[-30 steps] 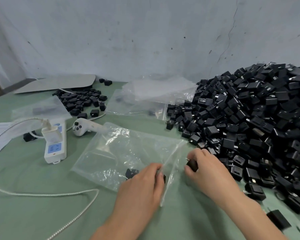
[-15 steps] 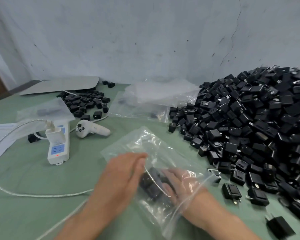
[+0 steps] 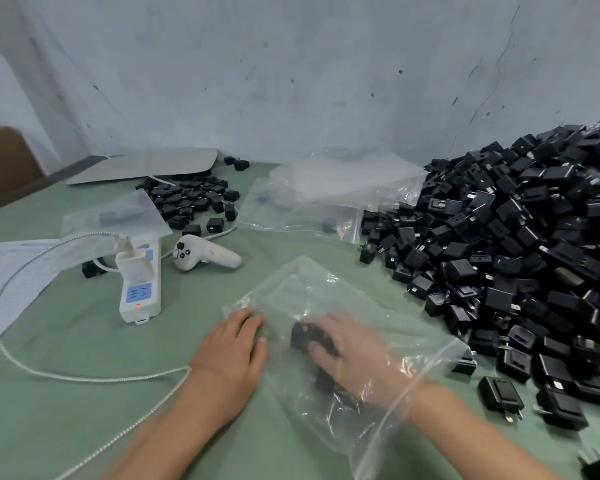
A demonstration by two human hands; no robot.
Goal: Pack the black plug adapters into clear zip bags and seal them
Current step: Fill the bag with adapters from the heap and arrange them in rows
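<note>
The clear plastic zip bag (image 3: 329,289) lies on the green worktop (image 3: 66,410) in the lower middle of the frame, with its open mouth towards the lower right. The right hand (image 3: 357,351) is inside this bag up to the wrist and is seen through the film. One black plug adapter (image 3: 305,336) sits at its fingertips, between the thumb and the bent fingers and touching them. Through the blurred plastic I cannot tell if the hand really grips it. At least two more dark adapters lie in the bag, under and below the palm.

The left hand (image 3: 232,348) is outside the bag, just beside its left edge. It lies flat with the palm down and the fingers straight and together. The fingertips press on the corner of the bag, and it holds nothing.

There are two hands and one bag in use. One very big heap of black adapters (image 3: 520,244) fills the right side, too many to count. A smaller group of adapters (image 3: 191,202) lies in the upper left part. One stack of empty clear bags (image 3: 333,188) is at the upper middle. One white power strip (image 3: 141,289), one white handheld controller (image 3: 205,258) and one white braided cable (image 3: 84,374) are on the left.
</note>
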